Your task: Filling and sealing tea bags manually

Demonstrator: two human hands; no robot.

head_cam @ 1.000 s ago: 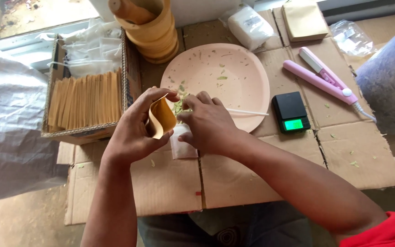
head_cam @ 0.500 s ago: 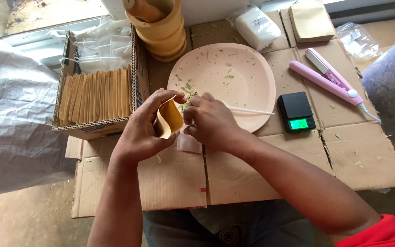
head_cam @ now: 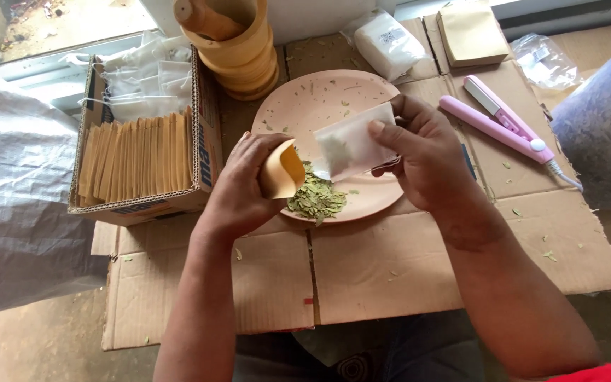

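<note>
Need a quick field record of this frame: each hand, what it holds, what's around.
left hand: holds a small brown paper pouch, mouth open
right hand: holds a white filter bag above the plate
plate: pink, with a pile of dried green leaves at its near edge
left of plate: cardboard box of brown pouches
right of plate: pink heat sealer
behind plate: wooden mortar
surface: flattened cardboard

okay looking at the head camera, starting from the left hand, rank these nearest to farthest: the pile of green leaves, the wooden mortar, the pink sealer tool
1. Pile of green leaves: on the pink plate, just right of the left hand.
2. Wooden mortar: straight beyond the hand, at the far edge.
3. Pink sealer tool: far right, past the right hand.
</note>
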